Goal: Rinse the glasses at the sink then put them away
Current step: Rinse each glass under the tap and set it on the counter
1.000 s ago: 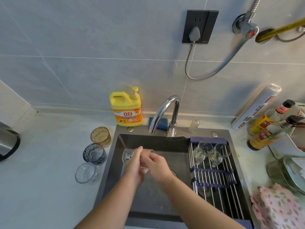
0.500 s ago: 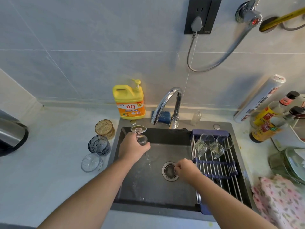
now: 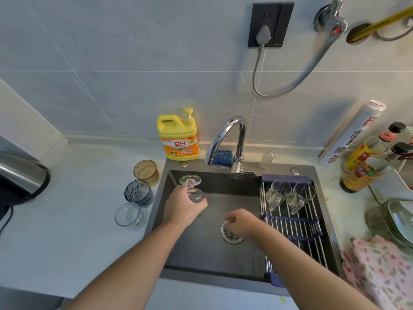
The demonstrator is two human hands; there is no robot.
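My left hand (image 3: 184, 208) grips a small clear stemmed glass (image 3: 192, 189) upside down over the left part of the dark sink (image 3: 201, 253), its foot pointing up. My right hand (image 3: 240, 222) hangs over the drain (image 3: 230, 234) with fingers loosely curled and holds nothing. Two clear stemmed glasses (image 3: 287, 194) lie on the roll-up drying rack (image 3: 295, 229) across the sink's right side. On the counter left of the sink stand three tumblers: amber (image 3: 146, 172), dark blue (image 3: 138, 193) and clear (image 3: 128, 214).
A chrome faucet (image 3: 225, 139) arches over the sink's back, no water running. A yellow soap bottle (image 3: 178, 135) stands behind. A kettle (image 3: 20, 177) sits far left. Sauce bottles (image 3: 366, 162), a glass dish (image 3: 393, 222) and a floral cloth (image 3: 380, 274) crowd the right counter.
My hands parted: the left carried the glass toward the sink's back left and turned it foot up, the right dropped to the drain. Over the last half second both hands hardly moved.
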